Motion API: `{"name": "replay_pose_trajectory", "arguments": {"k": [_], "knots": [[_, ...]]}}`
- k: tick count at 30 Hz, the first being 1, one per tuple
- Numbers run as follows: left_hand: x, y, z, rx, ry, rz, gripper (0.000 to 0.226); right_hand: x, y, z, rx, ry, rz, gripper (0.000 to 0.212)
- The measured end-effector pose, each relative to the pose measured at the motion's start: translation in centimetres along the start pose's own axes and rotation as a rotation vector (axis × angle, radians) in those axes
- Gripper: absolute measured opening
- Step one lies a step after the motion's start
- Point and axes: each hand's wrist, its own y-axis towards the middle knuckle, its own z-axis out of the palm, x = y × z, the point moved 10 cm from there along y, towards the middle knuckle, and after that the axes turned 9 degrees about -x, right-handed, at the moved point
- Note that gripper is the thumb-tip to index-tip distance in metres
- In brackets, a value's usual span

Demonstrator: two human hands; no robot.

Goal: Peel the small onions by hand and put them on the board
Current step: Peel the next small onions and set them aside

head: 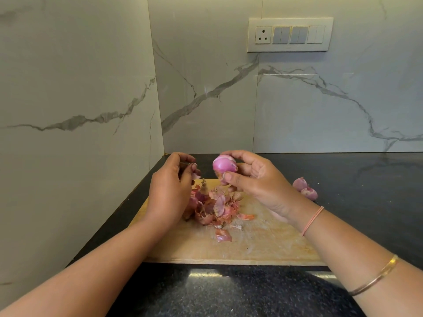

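No readable text, labels, brands or numbers appear on anything in view.

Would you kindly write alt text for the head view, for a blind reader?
The right hand holds a partly peeled small onion above a wooden board strewn with skins; the left hand pinches a skin scrap. Two more onions lie on the dark counter beside it.

The dark speckled counter [229, 294] carries a pale wooden board [263, 243]. Two small onions [305, 189] lie directly on the counter, just beside the board's right edge.
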Motion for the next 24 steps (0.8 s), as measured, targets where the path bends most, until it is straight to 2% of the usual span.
{"name": "replay_pose_trajectory", "arguments": {"k": [2, 5, 11, 17, 21, 24], "knots": [[-0.3, -0.1, 0.3, 0.025, 0.018, 0.024, 0.010, -0.2, -0.1, -0.2, -0.002, 0.027, 0.028, 0.036], [-0.9, -0.5, 0.9, 0.076, 0.062, 0.055, 0.033, -0.6, -0.1, 0.0, 0.007, -0.055, 0.024, 0.040], [-3.1, -1.2, 1.9, 0.222, 0.031, 0.195, 0.056, -0.5, -0.1, 0.2, 0.001, -0.139, -0.020, 0.047], [-3.2, -1.5, 2.9, 0.269, 0.095, 0.309, 0.032, -0.8, 0.2, 0.1, -0.022, -0.269, -0.062, 0.055], [-3.7, -1.6, 2.9, 0.292, 0.195, 0.444, 0.033, -0.5, 0.1, 0.3, -0.023, -0.421, -0.110, 0.058], [-4.6, -1.9, 3.0, 0.275, 0.332, 0.611, 0.042, -0.2, 0.0, 0.4, -0.020, -0.483, -0.130, 0.058]]}}
